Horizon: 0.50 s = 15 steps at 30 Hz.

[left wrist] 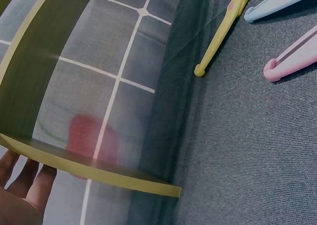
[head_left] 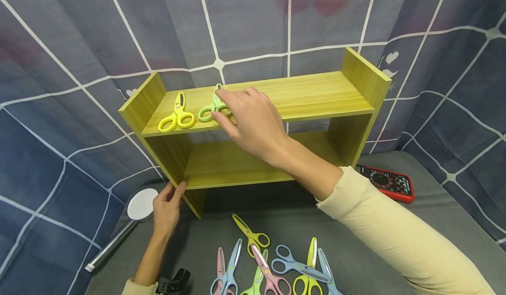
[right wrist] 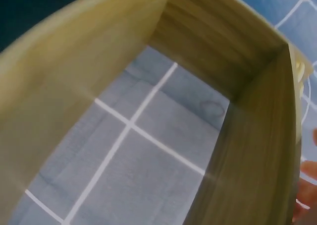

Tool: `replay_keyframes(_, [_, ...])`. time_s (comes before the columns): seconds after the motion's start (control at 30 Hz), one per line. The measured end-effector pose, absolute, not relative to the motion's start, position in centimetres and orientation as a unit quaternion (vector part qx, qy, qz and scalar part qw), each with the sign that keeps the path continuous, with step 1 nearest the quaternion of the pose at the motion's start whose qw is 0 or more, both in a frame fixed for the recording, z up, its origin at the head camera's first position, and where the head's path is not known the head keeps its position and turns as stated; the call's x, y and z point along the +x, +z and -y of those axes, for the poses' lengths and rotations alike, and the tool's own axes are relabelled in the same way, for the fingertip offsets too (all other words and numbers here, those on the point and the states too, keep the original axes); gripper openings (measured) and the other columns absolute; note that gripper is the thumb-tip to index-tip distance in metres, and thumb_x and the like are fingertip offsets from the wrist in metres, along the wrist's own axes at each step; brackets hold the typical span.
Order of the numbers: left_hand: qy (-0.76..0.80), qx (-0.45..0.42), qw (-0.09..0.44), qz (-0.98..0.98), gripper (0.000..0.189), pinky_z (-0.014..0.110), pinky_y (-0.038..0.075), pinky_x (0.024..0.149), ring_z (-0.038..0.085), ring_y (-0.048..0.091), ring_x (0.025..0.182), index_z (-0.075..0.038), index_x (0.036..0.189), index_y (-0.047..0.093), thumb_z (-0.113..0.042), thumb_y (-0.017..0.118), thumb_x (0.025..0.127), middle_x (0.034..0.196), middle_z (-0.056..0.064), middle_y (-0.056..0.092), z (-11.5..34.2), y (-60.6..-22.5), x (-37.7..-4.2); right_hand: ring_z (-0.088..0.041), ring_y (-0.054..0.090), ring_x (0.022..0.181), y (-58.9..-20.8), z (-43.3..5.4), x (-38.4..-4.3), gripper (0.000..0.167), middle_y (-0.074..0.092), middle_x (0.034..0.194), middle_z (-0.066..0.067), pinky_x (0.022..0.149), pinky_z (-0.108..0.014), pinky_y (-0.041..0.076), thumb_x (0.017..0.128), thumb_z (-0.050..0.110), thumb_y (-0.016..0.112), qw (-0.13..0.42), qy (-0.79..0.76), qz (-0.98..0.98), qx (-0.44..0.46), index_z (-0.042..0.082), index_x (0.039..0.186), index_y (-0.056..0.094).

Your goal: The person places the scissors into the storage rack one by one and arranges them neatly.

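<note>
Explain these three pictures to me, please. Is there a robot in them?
No robot, just a person's two bare hands. The big picture comes from a camera worn on the head, looking down. The other two come from cameras on the wrists, so the shelf looks huge and tilted there. The left hand grips the shelf's side. The right hand is at the green scissors on top; I can't tell whether it is pinching them. Beside them lie yellow scissors. On the grey surface below lies a jumble of colourful scissors, with a shower head at the left and a red-and-black meter at the right.
</note>
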<state>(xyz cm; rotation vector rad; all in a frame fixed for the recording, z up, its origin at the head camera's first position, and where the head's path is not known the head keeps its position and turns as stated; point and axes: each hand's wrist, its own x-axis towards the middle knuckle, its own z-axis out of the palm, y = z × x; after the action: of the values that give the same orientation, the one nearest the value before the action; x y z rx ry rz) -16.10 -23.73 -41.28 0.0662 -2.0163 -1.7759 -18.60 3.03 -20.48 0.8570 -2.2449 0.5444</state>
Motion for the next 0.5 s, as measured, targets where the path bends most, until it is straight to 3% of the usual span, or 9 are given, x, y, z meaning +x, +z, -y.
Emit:
replay_keyframes(0.13, [-0.644, 0.029, 0.230, 0.729, 0.032, 0.020, 0.047, 0.063, 0.009, 0.055, 0.078, 0.003, 0.128, 0.064, -0.007, 0.063, 0.097, 0.092, -0.010, 0.069, 23.7, -41.3, -16.2, -0.029, 0.056, 0.111, -23.3, -3.5, -17.0, 0.028, 0.067, 0.116, -0.013, 0.102, -0.037, 0.039, 0.093, 0.016, 0.065, 0.412, 0.269, 0.771, 0.405, 0.001, 0.116, 0.068])
replay_keyframes(0.27, [-0.640, 0.026, 0.231, 0.732, 0.030, 0.020, 0.045, 0.060, 0.010, 0.052, 0.074, 0.001, 0.126, 0.065, -0.008, 0.063, 0.097, 0.089, -0.009, 0.068, 23.6, -41.2, -16.3, -0.032, 0.056, 0.112, -28.0, -4.2, -14.5, 0.022, 0.065, 0.117, -0.017, 0.102, -0.040, 0.041, 0.089, 0.010, 0.065, 0.438, 0.292, 0.717, 0.456, 0.001, 0.108, 0.069])
replay_keyframes(0.37, [-0.640, 0.024, 0.232, 0.732, 0.030, 0.020, 0.044, 0.059, 0.010, 0.050, 0.071, 0.002, 0.125, 0.066, -0.007, 0.063, 0.097, 0.086, -0.008, 0.066, 23.6, -41.3, -16.4, -0.029, 0.057, 0.111, -32.1, -5.0, -12.5, 0.022, 0.064, 0.119, -0.014, 0.099, -0.039, 0.044, 0.090, 0.011, 0.063, 0.398, 0.309, 0.722, 0.474, 0.003, 0.110, 0.069])
replay_keyframes(0.5, [-0.644, 0.027, 0.228, 0.730, 0.030, 0.020, 0.046, 0.061, 0.009, 0.053, 0.074, 0.002, 0.126, 0.065, -0.007, 0.063, 0.097, 0.088, -0.009, 0.067, 23.7, -41.3, -16.4, -0.017, 0.058, 0.108, -37.4, -6.2, -9.9, 0.022, 0.063, 0.118, -0.004, 0.094, -0.032, 0.047, 0.093, 0.012, 0.062, 0.283, 0.325, 0.766, 0.478, 0.008, 0.114, 0.067])
